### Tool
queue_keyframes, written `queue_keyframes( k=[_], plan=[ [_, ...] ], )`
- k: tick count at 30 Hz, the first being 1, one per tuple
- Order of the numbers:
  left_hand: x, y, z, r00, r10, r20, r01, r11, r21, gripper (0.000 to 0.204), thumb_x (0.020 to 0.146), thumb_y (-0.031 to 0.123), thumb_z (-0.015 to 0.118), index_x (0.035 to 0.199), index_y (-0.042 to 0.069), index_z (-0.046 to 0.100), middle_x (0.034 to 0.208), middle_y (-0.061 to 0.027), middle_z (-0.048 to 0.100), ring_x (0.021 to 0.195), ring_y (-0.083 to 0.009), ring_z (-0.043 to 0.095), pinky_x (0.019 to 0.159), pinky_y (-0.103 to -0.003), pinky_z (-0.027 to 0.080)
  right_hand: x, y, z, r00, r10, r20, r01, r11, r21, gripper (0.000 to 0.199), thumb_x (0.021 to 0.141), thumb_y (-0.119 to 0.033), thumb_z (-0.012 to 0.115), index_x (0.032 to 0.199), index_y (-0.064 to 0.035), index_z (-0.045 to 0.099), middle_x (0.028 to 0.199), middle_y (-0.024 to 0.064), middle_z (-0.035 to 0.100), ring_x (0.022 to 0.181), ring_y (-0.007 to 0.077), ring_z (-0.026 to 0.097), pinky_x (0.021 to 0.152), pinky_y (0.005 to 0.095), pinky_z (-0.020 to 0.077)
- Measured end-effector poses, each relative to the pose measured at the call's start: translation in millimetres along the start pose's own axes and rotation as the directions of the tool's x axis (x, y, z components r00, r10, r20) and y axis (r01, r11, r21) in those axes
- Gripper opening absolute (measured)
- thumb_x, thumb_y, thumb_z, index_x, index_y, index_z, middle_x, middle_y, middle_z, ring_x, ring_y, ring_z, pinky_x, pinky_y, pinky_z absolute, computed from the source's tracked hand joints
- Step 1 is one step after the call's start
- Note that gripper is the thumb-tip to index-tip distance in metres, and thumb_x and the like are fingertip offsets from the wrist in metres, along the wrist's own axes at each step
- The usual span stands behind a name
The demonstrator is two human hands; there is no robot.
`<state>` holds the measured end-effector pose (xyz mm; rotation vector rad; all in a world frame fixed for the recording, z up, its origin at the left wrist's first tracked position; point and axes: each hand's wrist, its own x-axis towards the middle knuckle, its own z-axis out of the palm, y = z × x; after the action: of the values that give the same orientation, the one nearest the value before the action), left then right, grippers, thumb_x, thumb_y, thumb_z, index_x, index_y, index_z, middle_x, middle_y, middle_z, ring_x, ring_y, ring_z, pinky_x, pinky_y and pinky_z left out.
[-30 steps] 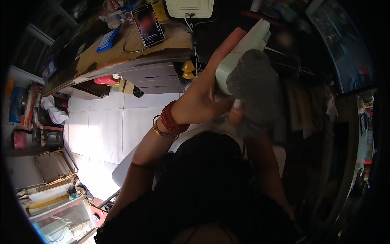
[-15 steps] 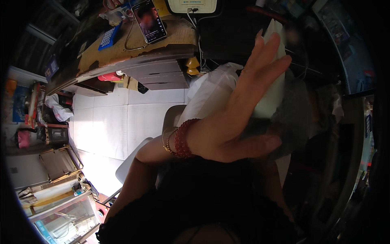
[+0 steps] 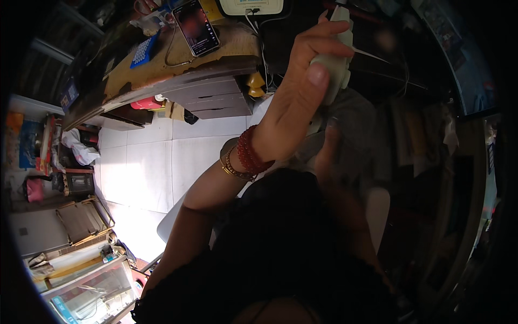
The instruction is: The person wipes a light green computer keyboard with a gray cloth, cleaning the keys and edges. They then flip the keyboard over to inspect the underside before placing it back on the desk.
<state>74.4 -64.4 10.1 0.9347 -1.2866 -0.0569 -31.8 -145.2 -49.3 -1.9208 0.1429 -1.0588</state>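
Nearest the camera, at 6 o'clock, the person's dark-clothed torso (image 3: 280,254) fills the lower frame. The left forearm rises from it toward 12 o'clock, wearing 2 bracelets at the wrist: a red bead bracelet (image 3: 249,152) and, just below it, a thin gold bangle (image 3: 232,168).

The left hand (image 3: 302,89) sits at about 1 o'clock from centre, fingers curled closed around a pale, off-white handheld tool (image 3: 339,59); the thumb lies flat against its lower body, and the tool's narrow end points up to 12 o'clock. A thin pale cord or strip runs off the tool toward 3 o'clock.

The right hand (image 3: 327,141) is lower, at about 2 o'clock from centre, in shadow, resting on grey fabric (image 3: 353,121). Cannot tell whether its fingers are spread or closed; they are too dark to read.

Farther out, at 9 o'clock, white floor tiles (image 3: 156,162) show bright. At 7 o'clock stands a clear plastic bin (image 3: 86,294). Beyond the hands, at 11 o'clock, a worn wooden desk (image 3: 162,67) carries 1 smartphone (image 3: 196,27) with a lit screen and a blue calculator-like pad (image 3: 143,51). A yellow object (image 3: 255,85) sits under the desk edge near the drawers. At 12 o'clock, a white device (image 3: 251,5) has cables hanging from it.
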Motion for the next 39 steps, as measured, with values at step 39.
queue_keyframes(
  k=[39],
  plan=[
    [-2,-12,3,0.997,-0.052,-0.048,0.060,0.985,0.163,0.055,0.099,0.049,0.023,0.121,0.004,0.045,0.139,-0.0193,0.039,0.135,-0.0318,0.031,0.109,-0.043,0.027,20,-15,-25,0.983,-0.146,0.109,0.153,0.986,-0.067,0.029,0.093,-0.014,0.054,0.117,0.0021,0.053,0.115,0.0132,0.058,0.106,0.0253,0.057,0.092,0.0360,0.0446]
  ],
)
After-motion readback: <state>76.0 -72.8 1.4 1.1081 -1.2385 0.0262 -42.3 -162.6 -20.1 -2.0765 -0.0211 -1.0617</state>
